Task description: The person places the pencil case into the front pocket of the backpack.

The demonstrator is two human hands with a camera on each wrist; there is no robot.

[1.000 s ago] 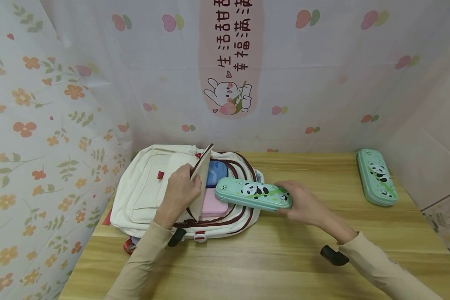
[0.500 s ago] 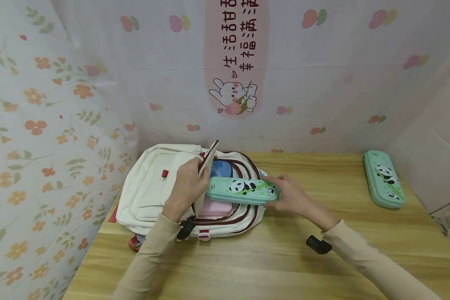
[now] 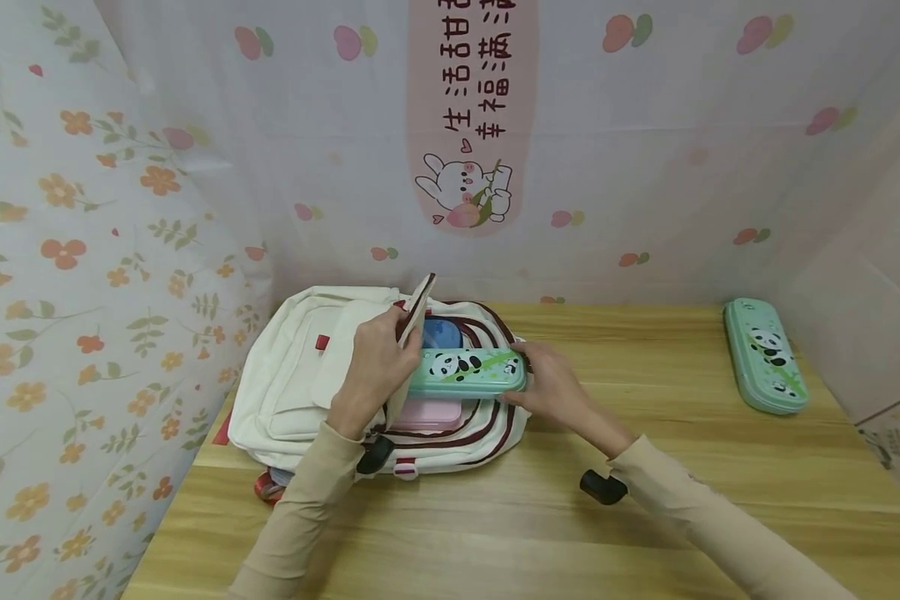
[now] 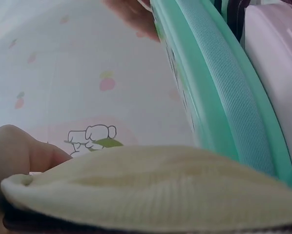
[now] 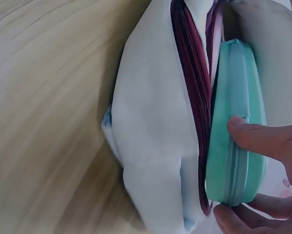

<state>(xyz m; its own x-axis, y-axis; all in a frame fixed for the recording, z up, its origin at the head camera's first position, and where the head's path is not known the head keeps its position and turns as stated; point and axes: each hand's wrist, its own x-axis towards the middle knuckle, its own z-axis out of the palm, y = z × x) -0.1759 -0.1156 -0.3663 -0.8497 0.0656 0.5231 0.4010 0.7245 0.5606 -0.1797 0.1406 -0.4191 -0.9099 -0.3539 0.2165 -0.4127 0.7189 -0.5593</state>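
Note:
A white backpack [image 3: 292, 367] with dark red zippers lies on the table. My left hand [image 3: 375, 367] pinches the edge of its front flap [image 3: 418, 308] and holds it up; the left wrist view shows this flap [image 4: 156, 190] close by. My right hand [image 3: 555, 387] grips the near end of a mint-green pencil case [image 3: 465, 372] with pandas on it, thumb on its zipped side in the right wrist view. The case's far end is hidden behind the flap, inside the pocket. Under the case are a pink box [image 3: 427, 414] and a blue item [image 3: 442, 333].
Another mint-green panda pencil case [image 3: 767, 354] lies at the table's right side. The wooden table [image 3: 510, 517] meets a patterned cloth [image 3: 330, 167] at the back. A red strap [image 3: 267, 487] sticks out beneath the backpack.
My right hand has moved left with the pencil case, sliding its far end behind the flap into the pocket. The left hand keeps holding the flap up.

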